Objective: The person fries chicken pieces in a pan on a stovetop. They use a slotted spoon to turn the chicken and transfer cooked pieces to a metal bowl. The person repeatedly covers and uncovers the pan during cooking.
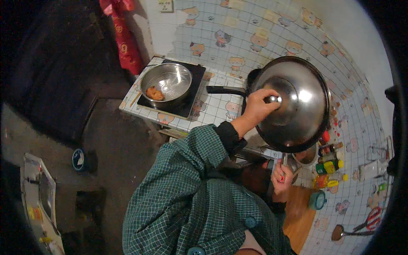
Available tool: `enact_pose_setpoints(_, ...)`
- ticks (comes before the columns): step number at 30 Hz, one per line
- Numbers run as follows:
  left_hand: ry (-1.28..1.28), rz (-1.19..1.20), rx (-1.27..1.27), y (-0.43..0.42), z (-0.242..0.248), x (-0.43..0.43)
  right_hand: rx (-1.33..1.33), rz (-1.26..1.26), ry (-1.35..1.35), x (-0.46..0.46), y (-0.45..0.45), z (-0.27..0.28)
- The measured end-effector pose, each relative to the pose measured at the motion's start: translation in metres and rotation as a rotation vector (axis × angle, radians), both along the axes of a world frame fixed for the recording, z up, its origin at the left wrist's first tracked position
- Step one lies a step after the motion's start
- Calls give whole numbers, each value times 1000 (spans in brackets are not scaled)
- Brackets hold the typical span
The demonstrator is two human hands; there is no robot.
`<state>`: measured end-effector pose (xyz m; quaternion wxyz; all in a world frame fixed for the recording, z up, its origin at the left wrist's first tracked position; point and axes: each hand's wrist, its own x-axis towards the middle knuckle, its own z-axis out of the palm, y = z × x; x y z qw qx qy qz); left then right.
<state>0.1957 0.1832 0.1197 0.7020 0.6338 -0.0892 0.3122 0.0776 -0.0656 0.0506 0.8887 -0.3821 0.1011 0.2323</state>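
My left hand (258, 106) grips the round metal knob in the middle of a domed steel lid (302, 124). The lid covers most of a dark pan, whose long black handle (225, 90) sticks out on the left. Below the lid's near edge, my right hand (282, 178) is closed around the slim metal handle (285, 158) of a utensil. The lid hides the utensil's far end and the pan's contents. To the left, a steel bowl (173, 79) with browned food (155, 93) in it rests on a black induction cooktop (198, 79).
Several sauce bottles (330, 167) line the wall on the right, beside a partly hidden bowl (307, 156). A teal glass jar (317, 200) stands near a wooden board (296, 220). Scissors (373, 218) and a ladle (338, 233) are at the wall. Chopsticks (135, 98) lie beside the cooktop.
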Motion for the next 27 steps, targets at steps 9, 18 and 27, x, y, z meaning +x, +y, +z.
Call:
enact_pose_setpoints(9, -17, -25, -70, 7, 10, -9, 58, -42, -43, 3, -4, 4)
enact_pose_setpoints(18, -36, -30, -68, 15, 17, -21, 146, 16, -64, 9, -7, 6)
enact_pose_setpoints(27, -23, -35, -175, 15, 15, -19, 205, 101, -100, 15, -6, 6)
